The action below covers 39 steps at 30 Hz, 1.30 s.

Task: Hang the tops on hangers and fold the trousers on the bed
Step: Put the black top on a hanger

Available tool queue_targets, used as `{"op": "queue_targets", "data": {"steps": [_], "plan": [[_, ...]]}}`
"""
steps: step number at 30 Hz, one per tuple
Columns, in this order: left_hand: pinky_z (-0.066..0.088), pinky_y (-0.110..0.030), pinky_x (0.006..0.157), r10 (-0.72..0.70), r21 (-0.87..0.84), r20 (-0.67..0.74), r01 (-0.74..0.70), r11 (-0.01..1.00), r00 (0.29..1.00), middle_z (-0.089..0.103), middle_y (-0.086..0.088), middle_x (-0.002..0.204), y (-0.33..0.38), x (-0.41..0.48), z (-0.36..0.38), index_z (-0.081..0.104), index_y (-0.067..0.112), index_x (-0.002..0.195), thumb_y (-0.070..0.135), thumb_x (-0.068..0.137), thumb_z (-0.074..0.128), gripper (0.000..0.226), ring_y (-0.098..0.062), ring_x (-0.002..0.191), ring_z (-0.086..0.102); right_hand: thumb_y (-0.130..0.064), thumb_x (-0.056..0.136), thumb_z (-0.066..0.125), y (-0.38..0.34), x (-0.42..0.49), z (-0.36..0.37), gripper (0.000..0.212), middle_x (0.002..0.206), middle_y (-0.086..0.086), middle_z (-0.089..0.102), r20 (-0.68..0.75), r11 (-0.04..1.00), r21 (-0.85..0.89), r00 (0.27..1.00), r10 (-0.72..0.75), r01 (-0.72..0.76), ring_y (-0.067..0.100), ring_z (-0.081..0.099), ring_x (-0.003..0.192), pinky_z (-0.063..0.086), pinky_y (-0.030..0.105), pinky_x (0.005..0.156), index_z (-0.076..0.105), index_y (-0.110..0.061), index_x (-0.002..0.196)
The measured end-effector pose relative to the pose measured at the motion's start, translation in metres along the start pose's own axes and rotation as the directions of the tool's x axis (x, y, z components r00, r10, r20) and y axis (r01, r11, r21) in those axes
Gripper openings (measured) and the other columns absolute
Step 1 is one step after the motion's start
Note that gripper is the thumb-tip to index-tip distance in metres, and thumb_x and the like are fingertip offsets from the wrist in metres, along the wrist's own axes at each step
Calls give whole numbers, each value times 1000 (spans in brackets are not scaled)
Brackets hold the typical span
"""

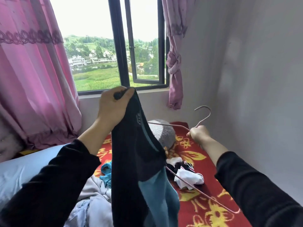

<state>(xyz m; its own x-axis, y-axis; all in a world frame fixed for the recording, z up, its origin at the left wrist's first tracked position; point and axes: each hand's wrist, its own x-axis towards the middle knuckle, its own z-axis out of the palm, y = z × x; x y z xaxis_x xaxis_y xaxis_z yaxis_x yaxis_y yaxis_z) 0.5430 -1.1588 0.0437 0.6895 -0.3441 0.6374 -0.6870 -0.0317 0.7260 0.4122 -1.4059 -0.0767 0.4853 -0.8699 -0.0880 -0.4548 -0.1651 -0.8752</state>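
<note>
Dark top [131, 161] hangs from our left hand [113, 107], whose fingers clench one upper edge and lift it high so the cloth drops free above the bed [205, 213]; our right hand [198, 133] pinches the wire hanger [204, 119] just under its hook, one arm slanting behind the cloth, we judge to thread a shoulder; one top held, one hanger; on the bed we count at least four more: teal piece [105, 172], black-and-white piece [186, 174], grey piece [96, 190], denim piece [78, 213].

Black-teal top [131, 161] held up; pink hanger [203, 118] beside
</note>
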Motion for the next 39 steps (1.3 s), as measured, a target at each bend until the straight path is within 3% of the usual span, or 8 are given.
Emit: {"op": "queue_targets", "data": {"steps": [5, 8, 12, 16, 24, 29, 35, 39], "plan": [[31, -26, 55, 19, 106, -170, -1, 994, 985, 44, 0, 52, 7, 16, -11, 62, 2, 63, 30, 88, 64, 37, -11, 51, 41, -32, 60, 67, -10, -8, 12, 28, 72, 3, 65, -10, 962, 265, 998, -58, 58, 20, 56, 68, 43, 33, 60, 73, -9, 75], [36, -27, 60, 29, 124, -240, 1, 992, 970, 52, -9, 59, 5, 18, -20, 66, -1, 71, 31, 87, 63, 37, -17, 59, 46, -28, 74, 69, -18, -3, 22, 26, 90, 4, 72, -9, 960, 268, 997, -75, 74, 22, 65, 86, 53, 39, 81, 75, -9, 90], [40, -26, 61, 25, 42, -301, -12, 999, 953, 56, -2, 61, 10, 25, -37, 62, 26, 59, 38, 82, 65, 26, -14, 60, 50, -25, 87, 58, -2, 1, 36, 21, 98, 11, 72, -69, 992, -96, 994, -82, 76, 32, 65, 94, 49, 34, 78, 73, -12, 92], [39, -23, 58, 26, 54, -335, -8, 999, 942, 54, 2, 57, 5, 26, -47, 60, 28, 57, 37, 82, 67, 28, -8, 54, 48, -24, 91, 51, 22, -9, 56, 24, 106, 11, 71, -140, 911, -398, 975, -173, 105, 33, 65, 102, 42, 31, 74, 70, -15, 102], [30, -8, 40, -63, 69, -415, 100, 993, 908, 44, 18, 35, -22, 27, -69, 57, 25, 53, 33, 84, 66, 34, 1, 35, 42, -15, 95, 45, 90, 5, 40, 24, 108, 14, 69, -164, 780, -624, 966, -200, 55, 33, 65, 102, 47, 33, 77, 66, -9, 103], [50, -25, 57, -137, 148, -242, 176, 973, 961, 62, 2, 55, -45, 13, -41, 71, 14, 67, 33, 86, 67, 27, -10, 51, 56, -25, 98, 45, 70, 6, 51, 31, 105, 19, 69, -164, 911, -400, 971, -176, 97, 38, 64, 101, 47, 36, 78, 69, -7, 105], [52, -40, 60, -234, 261, -26, 233, 937, 972, 66, -15, 63, -68, -9, -6, 72, 7, 67, 38, 83, 69, 35, -30, 62, 64, -27, 95, 54, 6, -16, 77, 27, 93, 15, 72, -132, 957, -39, 947, -292, 289, 33, 65, 95, 43, 32, 75, 74, -10, 89], [57, -43, 72, -361, 242, -24, 356, 903, 932, 70, -10, 69, -83, -15, -13, 75, 14, 67, 40, 80, 72, 30, -27, 71, 67, -34, 96, 50, -40, -27, 66, 44, 51, -2, 54, -163, 865, 388, 948, -275, 318, 15, 51, 50, 36, 26, 52, 63, -7, 64]]}}
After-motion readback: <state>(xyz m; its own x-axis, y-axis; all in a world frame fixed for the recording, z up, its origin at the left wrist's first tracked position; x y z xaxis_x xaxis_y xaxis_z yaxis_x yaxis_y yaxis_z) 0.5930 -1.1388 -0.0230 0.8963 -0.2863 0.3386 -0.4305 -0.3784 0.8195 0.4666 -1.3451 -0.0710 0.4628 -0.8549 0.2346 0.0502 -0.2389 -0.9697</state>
